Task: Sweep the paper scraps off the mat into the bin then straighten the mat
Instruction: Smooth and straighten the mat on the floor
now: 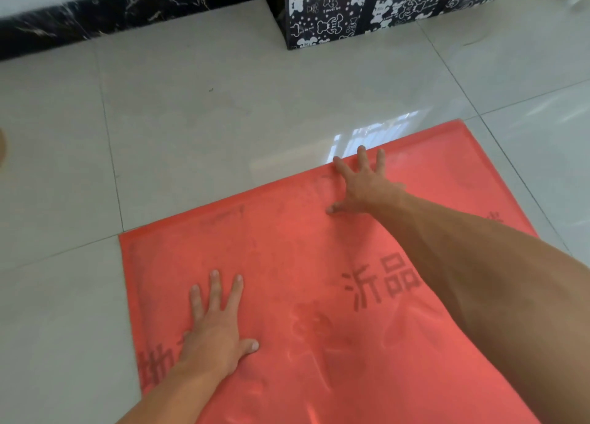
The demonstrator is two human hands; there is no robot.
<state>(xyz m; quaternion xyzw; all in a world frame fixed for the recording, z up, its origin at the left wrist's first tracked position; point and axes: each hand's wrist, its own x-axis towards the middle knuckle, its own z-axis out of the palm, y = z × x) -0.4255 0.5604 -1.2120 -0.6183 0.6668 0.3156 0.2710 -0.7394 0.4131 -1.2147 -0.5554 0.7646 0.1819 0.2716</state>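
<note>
Head view: the red mat [287, 264] lies askew on the tiled floor [191, 120] with no scraps visible on it; left hand [217, 328] and right hand [364, 187] press flat, fingers [238, 288] spread wide, holding nothing. Straightening appears to be the step in hand: judged best done by keeping both palms down and turning the mat's far edge parallel to a tile joint. A patterned bag [367, 8] stands well beyond the mat, obstructing nothing; no bin can be identified.
</note>
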